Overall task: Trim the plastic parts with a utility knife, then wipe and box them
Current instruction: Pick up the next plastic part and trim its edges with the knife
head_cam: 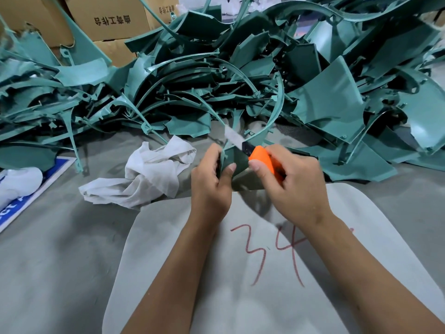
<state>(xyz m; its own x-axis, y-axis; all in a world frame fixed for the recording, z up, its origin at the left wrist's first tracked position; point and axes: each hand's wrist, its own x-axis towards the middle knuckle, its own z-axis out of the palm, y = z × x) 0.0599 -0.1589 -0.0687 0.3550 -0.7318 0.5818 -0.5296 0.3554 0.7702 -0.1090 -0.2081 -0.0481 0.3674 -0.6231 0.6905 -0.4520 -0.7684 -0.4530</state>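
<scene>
At frame centre, the left hand (212, 179) grips a teal plastic part (232, 157); the right hand (291, 184) holds the orange utility knife (261, 156), blade on its edge. Trimming seems early: a large pile (216, 75) waits, the white cloth (149, 172) lies unused, and boxing is not started.

Soft, even overhead light, fairly bright, casts only faint shadows under the hands. The knife blade (233, 139) is smeared by motion blur. Wide-angle distortion bends the far cartons (108, 20) and the table's (60, 261) edges.
</scene>
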